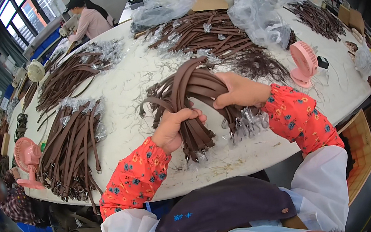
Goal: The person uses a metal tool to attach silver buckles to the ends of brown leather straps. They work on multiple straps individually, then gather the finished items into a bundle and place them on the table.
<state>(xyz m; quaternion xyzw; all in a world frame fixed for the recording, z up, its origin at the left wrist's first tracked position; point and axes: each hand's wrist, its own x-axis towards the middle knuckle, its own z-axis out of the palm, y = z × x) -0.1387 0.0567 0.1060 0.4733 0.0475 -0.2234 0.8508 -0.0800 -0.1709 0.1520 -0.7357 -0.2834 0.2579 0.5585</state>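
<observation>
A thick bundle of brown leather straps arches between my hands above the white table. My left hand is closed round its near left part, thumb across the straps. On the right side my right hand grips the same bundle, thumb on top and fingers behind it. The strap ends hang down below both hands. Clear plastic wrapping covers the ends under my right hand. Some loops at the bundle's left side stick out past my left hand.
More strap piles lie left, far left and at the back. Brown thread scraps litter the table. Pink fans stand left and right. A clear plastic bag sits behind. Another person sits at the back left.
</observation>
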